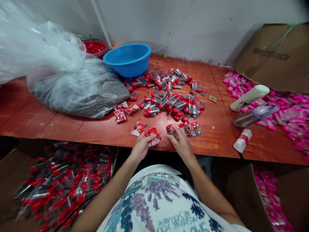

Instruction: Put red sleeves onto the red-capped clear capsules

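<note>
I am noting the left hand [140, 147] grasping red packets [152, 132] over the worktop [212, 140], the right hand [182, 144] sitting at another packet [170, 129], whether pinching it I cannot tell.

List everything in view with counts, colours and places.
Table: one, reddish, centre
Bag: one, translucent, left
Basin: one, blue, back
Tub: one, red contents, behind bag
Open boxes: two, brown, under table
Small bottles: many, red-capped, table and left box
Packets: several, red, table and left hand
Tag: one, tan, right of bottles
Pink pieces: many, pink, table and right box
Carton: one, brown, back right
Cylinder: one, white, right
Tumbler: one, purplish, beside cylinder
Roll: one, white, red-banded, front right
Shirt: one, white, bottom centre
Left hand: one, table front, holding packets
Right hand: one, table front, at packets
</note>
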`<act>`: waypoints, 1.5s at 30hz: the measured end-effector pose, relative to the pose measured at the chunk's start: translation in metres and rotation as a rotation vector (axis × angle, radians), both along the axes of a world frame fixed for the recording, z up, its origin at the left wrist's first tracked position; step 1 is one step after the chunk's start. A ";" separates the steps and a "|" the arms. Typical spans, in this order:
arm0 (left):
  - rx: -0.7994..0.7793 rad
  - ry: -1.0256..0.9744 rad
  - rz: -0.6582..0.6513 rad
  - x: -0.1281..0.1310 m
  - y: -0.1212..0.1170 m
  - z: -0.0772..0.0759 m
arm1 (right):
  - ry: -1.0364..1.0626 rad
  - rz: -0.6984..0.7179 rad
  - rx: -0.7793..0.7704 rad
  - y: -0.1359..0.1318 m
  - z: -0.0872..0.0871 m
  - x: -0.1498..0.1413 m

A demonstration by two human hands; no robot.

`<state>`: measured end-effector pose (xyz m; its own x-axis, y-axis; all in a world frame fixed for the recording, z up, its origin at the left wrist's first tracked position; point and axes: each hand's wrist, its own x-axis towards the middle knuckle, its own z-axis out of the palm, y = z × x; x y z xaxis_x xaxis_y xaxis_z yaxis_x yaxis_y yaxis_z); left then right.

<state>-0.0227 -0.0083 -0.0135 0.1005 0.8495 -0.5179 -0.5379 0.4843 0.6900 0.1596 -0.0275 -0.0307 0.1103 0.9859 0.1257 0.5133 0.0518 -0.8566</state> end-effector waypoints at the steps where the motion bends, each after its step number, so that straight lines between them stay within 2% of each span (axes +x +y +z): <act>1: 0.017 -0.006 0.008 0.002 -0.001 0.000 | 0.056 0.062 -0.025 0.000 0.000 -0.010; 4: 0.062 -0.015 0.034 0.005 -0.003 -0.001 | 0.201 0.166 -0.098 0.005 -0.001 -0.036; 7: 0.074 -0.046 0.090 0.003 -0.002 -0.002 | 0.179 0.206 -0.090 0.013 -0.001 -0.048; 13: 0.048 -0.131 0.106 -0.004 0.001 -0.002 | -0.018 0.459 -0.036 0.030 0.014 -0.038; 15: 0.022 -0.136 0.105 -0.005 0.001 -0.001 | -0.054 0.573 -0.056 0.041 0.019 -0.029; 17: -0.014 -0.117 0.116 -0.006 0.002 0.000 | -0.095 0.598 -0.104 0.058 0.026 -0.016; 18: -0.024 -0.101 0.139 -0.007 0.002 0.002 | -0.130 0.543 -0.127 0.069 0.029 -0.008; 19: -0.029 -0.084 0.171 -0.007 0.002 0.003 | -0.175 0.422 -0.137 0.081 0.032 0.000; 21: -0.021 -0.054 0.241 -0.008 0.003 0.004 | -0.359 0.090 -0.149 0.107 0.038 0.017; 23: -0.020 -0.040 0.287 -0.009 0.003 0.004 | -0.575 -0.132 -0.206 0.130 0.041 0.030; 25: -0.012 -0.040 0.319 -0.010 0.003 0.003 | -0.721 -0.204 -0.280 0.146 0.042 0.036; 27: -0.002 -0.041 0.340 -0.011 0.003 0.001 | -0.814 -0.202 -0.307 0.153 0.041 0.035; 33: -0.041 -0.066 0.377 -0.017 0.005 0.001 | -0.902 -0.202 -0.295 0.147 0.040 0.029; 36: -0.092 -0.091 0.366 -0.020 0.007 0.005 | -0.882 -0.225 -0.262 0.141 0.041 0.036; 39: -0.107 -0.141 0.352 -0.020 0.008 0.010 | -0.772 -0.272 -0.116 0.128 0.044 0.039; 42: -0.150 -0.173 0.377 -0.019 0.010 0.011 | -0.409 -0.216 0.067 0.098 0.045 0.024; 45: -0.162 -0.183 0.392 -0.017 0.013 0.008 | 0.062 0.029 0.077 0.056 0.040 -0.007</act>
